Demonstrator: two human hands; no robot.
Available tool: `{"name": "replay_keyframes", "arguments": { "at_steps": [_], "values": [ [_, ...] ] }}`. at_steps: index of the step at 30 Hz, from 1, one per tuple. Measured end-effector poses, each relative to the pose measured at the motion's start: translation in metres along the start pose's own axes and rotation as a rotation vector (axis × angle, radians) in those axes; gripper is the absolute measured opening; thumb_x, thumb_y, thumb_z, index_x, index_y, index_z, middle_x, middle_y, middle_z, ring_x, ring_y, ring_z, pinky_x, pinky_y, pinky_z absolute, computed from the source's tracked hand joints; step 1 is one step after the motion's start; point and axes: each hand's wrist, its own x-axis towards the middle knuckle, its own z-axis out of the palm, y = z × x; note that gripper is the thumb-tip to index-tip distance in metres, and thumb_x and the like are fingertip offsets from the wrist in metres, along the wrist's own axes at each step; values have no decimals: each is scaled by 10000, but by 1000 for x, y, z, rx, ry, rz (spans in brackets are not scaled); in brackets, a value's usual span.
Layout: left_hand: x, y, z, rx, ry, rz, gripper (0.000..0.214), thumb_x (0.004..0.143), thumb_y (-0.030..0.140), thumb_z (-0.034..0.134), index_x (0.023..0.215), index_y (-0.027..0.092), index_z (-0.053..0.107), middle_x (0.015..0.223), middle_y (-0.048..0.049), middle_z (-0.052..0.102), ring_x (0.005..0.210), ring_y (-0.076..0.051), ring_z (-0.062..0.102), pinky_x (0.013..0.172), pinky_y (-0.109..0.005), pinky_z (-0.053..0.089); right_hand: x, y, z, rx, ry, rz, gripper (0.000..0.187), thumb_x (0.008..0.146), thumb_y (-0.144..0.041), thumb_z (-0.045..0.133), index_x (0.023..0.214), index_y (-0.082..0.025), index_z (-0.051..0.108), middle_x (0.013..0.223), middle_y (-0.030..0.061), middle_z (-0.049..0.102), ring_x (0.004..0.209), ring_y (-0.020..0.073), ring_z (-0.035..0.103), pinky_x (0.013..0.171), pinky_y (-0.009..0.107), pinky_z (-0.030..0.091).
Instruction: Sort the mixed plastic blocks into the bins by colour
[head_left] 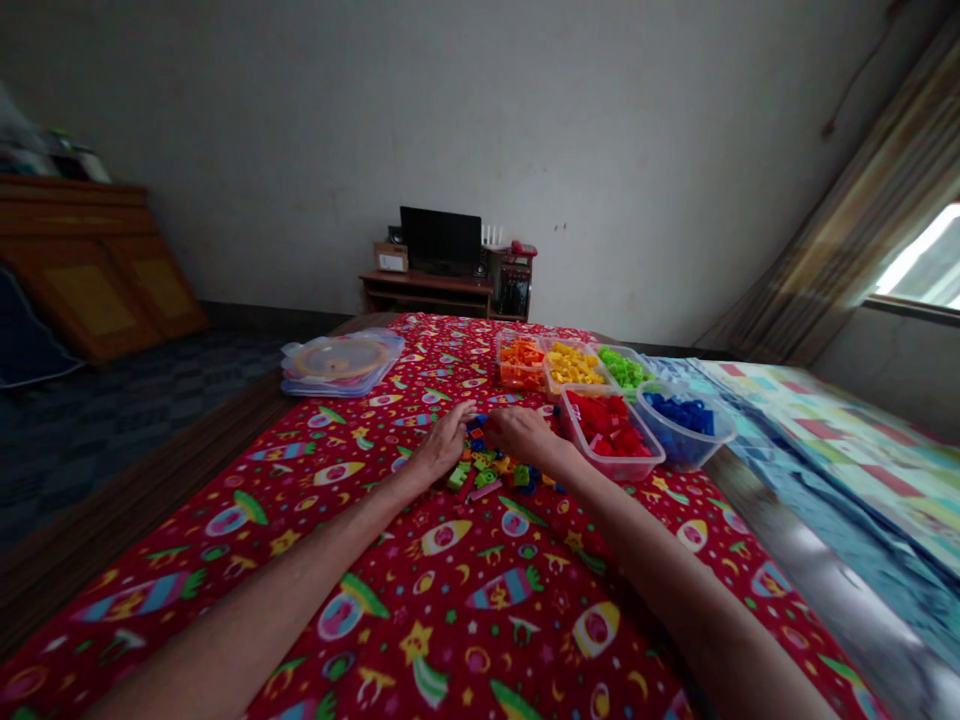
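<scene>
A loose pile of mixed-colour plastic building blocks (487, 468) lies on the red patterned cloth (472, 555). My left hand (447, 438) rests at the pile's left edge, fingers stretched forward and nothing visible in them. Over the back right of the pile is my right hand (523, 432), its fingers bent down and drawn together among the blocks. Whatever those fingertips hold is hidden. Close by on the right stands a clear tub of red blocks (609, 425), beside a round tub of blue blocks (681, 415).
Behind these are tubs of orange blocks (522, 362), yellow blocks (574, 364) and green blocks (622, 368). Stacked plastic lids (341, 360) lie at the back left. A bed (847, 450) adjoins the right side. A monitor (441, 240) stands against the far wall.
</scene>
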Motion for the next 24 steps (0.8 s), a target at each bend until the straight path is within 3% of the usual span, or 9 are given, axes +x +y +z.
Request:
{"name": "replay_keyframes", "arguments": {
  "at_steps": [4, 9, 13, 16, 20, 22, 24],
  "values": [
    [1, 3, -1, 0, -3, -26, 437, 891, 321, 337, 1263, 136, 470, 1253, -141, 599, 1137, -239, 585, 978, -436, 467, 0, -9, 3, -23, -40, 35, 320, 933, -285, 387, 1042, -129, 645, 1032, 140, 670, 930, 229, 624, 746, 283, 449],
    [2, 4, -1, -10, -35, -41, 423, 876, 310, 350, 1250, 157, 476, 1266, -124, 595, 1142, -228, 582, 989, -432, 458, -10, 6, -15, 21, 64, -23, 302, 936, -260, 384, 1013, -110, 634, 948, 136, 674, 836, 189, 608, 713, 258, 416],
    [2, 5, -1, -20, -50, -49, 429, 871, 316, 354, 1244, 142, 477, 1269, -148, 585, 1137, -237, 586, 969, -439, 474, -18, 45, -39, 69, 207, 21, 263, 904, -248, 424, 930, -118, 651, 871, 114, 673, 768, 161, 573, 690, 246, 380],
    [2, 7, -1, -10, -50, -44, 412, 858, 287, 375, 1234, 163, 490, 1264, -128, 593, 1137, -232, 587, 964, -429, 481, -24, 88, -46, 47, 267, 175, 287, 887, -250, 424, 907, -115, 677, 844, 112, 676, 751, 161, 564, 678, 251, 369],
    [3, 7, 0, 29, -45, -38, 422, 834, 250, 377, 1226, 147, 497, 1257, -126, 597, 1127, -229, 593, 964, -410, 486, -37, 136, -46, 70, 178, 308, 288, 866, -301, 488, 956, -139, 709, 893, 102, 699, 784, 160, 594, 672, 238, 385],
    [3, 7, 0, 40, -53, -38, 427, 833, 250, 372, 1228, 143, 494, 1266, -129, 591, 1123, -230, 597, 964, -407, 487, -45, 149, -50, 75, 143, 370, 280, 846, -329, 518, 933, -162, 725, 900, 96, 707, 785, 168, 609, 660, 240, 397],
    [3, 7, 0, 45, -55, -39, 426, 842, 268, 370, 1230, 142, 492, 1271, -134, 588, 1125, -235, 596, 958, -408, 491, -50, 154, -56, 55, 199, 464, 296, 848, -323, 493, 903, -163, 736, 881, 104, 712, 763, 180, 620, 653, 254, 409]
  ]
}}
